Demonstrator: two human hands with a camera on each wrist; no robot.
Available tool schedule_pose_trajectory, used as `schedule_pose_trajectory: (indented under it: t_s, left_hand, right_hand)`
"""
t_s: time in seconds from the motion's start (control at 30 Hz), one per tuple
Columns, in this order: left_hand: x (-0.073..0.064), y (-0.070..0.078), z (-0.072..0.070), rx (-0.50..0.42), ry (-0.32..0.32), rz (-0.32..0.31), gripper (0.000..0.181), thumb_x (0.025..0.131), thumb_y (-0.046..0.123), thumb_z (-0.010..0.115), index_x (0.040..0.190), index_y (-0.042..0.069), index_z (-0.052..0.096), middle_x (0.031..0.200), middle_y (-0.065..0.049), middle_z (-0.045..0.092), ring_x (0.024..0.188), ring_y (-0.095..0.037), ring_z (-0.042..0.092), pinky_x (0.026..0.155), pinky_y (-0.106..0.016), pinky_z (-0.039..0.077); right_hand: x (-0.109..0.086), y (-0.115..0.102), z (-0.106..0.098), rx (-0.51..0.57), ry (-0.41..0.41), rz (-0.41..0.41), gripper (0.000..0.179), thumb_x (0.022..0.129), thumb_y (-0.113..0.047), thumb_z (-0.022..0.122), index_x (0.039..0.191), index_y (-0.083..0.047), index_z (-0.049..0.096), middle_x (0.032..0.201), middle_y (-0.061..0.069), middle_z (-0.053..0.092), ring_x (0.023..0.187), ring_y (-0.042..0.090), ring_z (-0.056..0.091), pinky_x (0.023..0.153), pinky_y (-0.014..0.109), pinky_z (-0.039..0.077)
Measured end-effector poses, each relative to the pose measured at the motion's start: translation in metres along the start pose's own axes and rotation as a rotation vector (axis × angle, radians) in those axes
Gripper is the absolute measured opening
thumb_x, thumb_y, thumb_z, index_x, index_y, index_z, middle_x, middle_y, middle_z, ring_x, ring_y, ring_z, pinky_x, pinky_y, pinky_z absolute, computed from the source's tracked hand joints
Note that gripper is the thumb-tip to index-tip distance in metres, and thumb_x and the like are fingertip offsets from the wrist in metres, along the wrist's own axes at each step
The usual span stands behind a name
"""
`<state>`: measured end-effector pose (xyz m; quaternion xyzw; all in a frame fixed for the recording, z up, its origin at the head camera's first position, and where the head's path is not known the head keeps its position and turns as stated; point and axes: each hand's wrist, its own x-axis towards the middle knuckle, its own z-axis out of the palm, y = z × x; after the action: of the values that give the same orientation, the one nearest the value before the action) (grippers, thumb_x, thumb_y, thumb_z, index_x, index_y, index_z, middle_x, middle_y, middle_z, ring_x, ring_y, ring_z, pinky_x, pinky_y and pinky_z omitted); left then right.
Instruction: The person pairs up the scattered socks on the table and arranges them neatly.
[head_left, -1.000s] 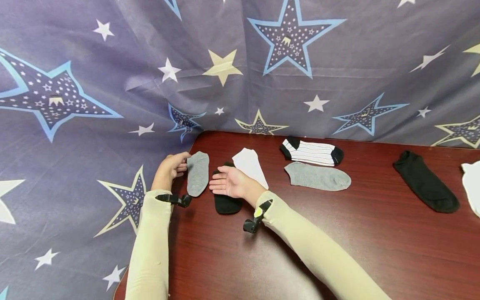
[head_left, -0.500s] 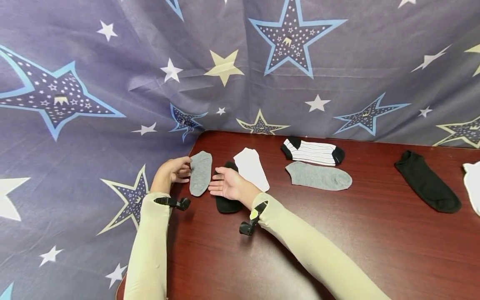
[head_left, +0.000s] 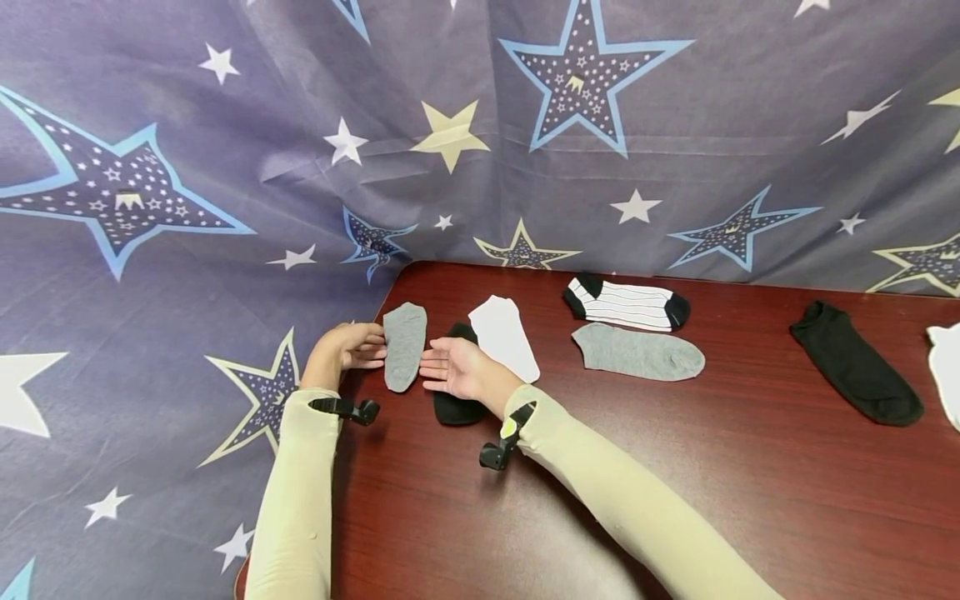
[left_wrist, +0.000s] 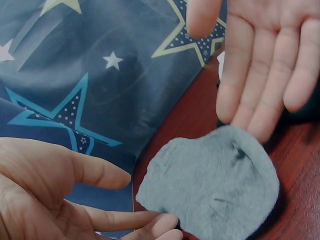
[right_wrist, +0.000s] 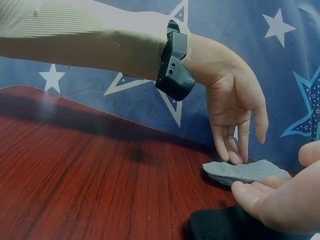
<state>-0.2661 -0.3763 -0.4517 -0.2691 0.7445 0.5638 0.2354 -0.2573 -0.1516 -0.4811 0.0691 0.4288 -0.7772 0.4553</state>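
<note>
A grey ankle sock (head_left: 405,346) lies lengthwise at the table's left end, between both hands. Along its left edge, my left hand (head_left: 347,348) has its fingertips right at the cloth, fingers stretched out. My right hand (head_left: 459,367) faces it from the other side, palm turned inward, with straight fingertips at the sock's right edge. Up close in the left wrist view, the grey sock (left_wrist: 210,185) looks slightly rumpled. Beneath the right hand, a black sock (head_left: 457,408) is partly covered; a white sock (head_left: 504,337) lies beside it.
Farther right are a white striped sock with black heel and toe (head_left: 626,304), a second grey sock (head_left: 637,352), another black sock (head_left: 855,362) and a white one (head_left: 948,371) cut by the frame. A star-patterned cloth (head_left: 300,167) borders the reddish table (head_left: 420,517) behind and left.
My left hand has shifted slightly right, its fingers straightening along the grey sock's edge. The grey sock has slid a little to the right. My right hand has barely moved.
</note>
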Motion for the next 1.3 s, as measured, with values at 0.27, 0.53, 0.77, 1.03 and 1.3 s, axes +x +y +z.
schedule_pose_trajectory:
  t_s: [0.27,0.53,0.77,1.03,1.3]
  left_hand:
    - [0.001,-0.003,-0.003,0.076,0.029,-0.004,0.052,0.105,0.019,0.046,0.148,-0.011,0.042,0.094,-0.002,0.071,0.083,-0.008,0.07,0.091,-0.032,0.06]
    - [0.002,-0.006,-0.002,0.103,-0.005,-0.009,0.05,0.104,0.02,0.047,0.144,-0.01,0.046,0.083,0.003,0.072,0.08,-0.007,0.07,0.085,-0.029,0.061]
    - [0.004,-0.009,0.001,0.19,-0.102,-0.034,0.05,0.108,0.028,0.04,0.139,-0.01,0.052,0.079,0.004,0.072,0.076,-0.006,0.071,0.076,-0.024,0.06]
    - [0.006,-0.01,0.008,0.13,-0.155,-0.03,0.05,0.107,0.029,0.044,0.138,-0.009,0.05,0.079,0.004,0.071,0.074,-0.007,0.07,0.074,-0.022,0.061]
    - [0.004,-0.011,0.014,0.025,-0.092,0.035,0.056,0.097,0.023,0.067,0.144,-0.001,0.048,0.107,0.001,0.063,0.087,-0.009,0.062,0.089,-0.027,0.06]
  right_hand:
    - [-0.001,0.002,0.0,-0.048,-0.014,-0.006,0.05,0.11,-0.022,0.037,0.15,0.007,0.041,0.163,0.02,0.034,0.153,0.035,0.029,0.126,0.049,0.028]
    - [-0.002,-0.002,-0.001,-0.034,-0.048,-0.048,0.051,0.109,-0.019,0.037,0.152,0.009,0.036,0.163,0.021,0.033,0.154,0.032,0.03,0.126,0.049,0.027]
    - [0.001,-0.008,-0.008,0.057,-0.045,-0.125,0.046,0.106,-0.013,0.044,0.145,0.01,0.047,0.154,0.025,0.046,0.145,0.032,0.045,0.122,0.044,0.036]
    - [-0.004,-0.01,-0.008,0.11,0.03,-0.155,0.044,0.105,-0.008,0.042,0.144,0.011,0.048,0.152,0.026,0.048,0.144,0.033,0.047,0.122,0.043,0.036]
    - [-0.007,-0.009,-0.009,0.135,0.071,-0.145,0.045,0.105,-0.008,0.043,0.146,0.01,0.045,0.152,0.026,0.047,0.145,0.034,0.045,0.122,0.044,0.036]
